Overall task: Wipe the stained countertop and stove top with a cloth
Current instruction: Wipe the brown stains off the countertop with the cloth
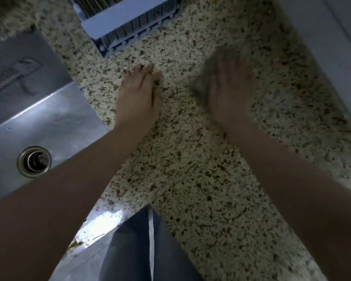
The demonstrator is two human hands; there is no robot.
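Bench-wiping step: the right hand point(228, 88) (blurred) presses flat on the cloth point(203, 86) right of the sink point(49, 122); the left hand point(139, 96) rests flat, empty. Next, probably fresh bench point(190, 169).

The scene is dim and slightly greenish, with soft, weak shadows. The brightest spot is a blown-out patch of glare on the floor point(101, 222) toward six o'clock. A pale sheen runs across the steel sink point(49, 122) at nine o'clock, streaking along its rim. The right hand point(229, 92) and the cloth point(201, 86) under it are smeared by motion blur, fingers indistinct; the left hand point(139, 94) is sharper. The speckled countertop point(190, 169) is crisp at centre but softens toward two o'clock. Wide-angle distortion stretches both forearms at the lower corners and bends straight edges near the frame border.
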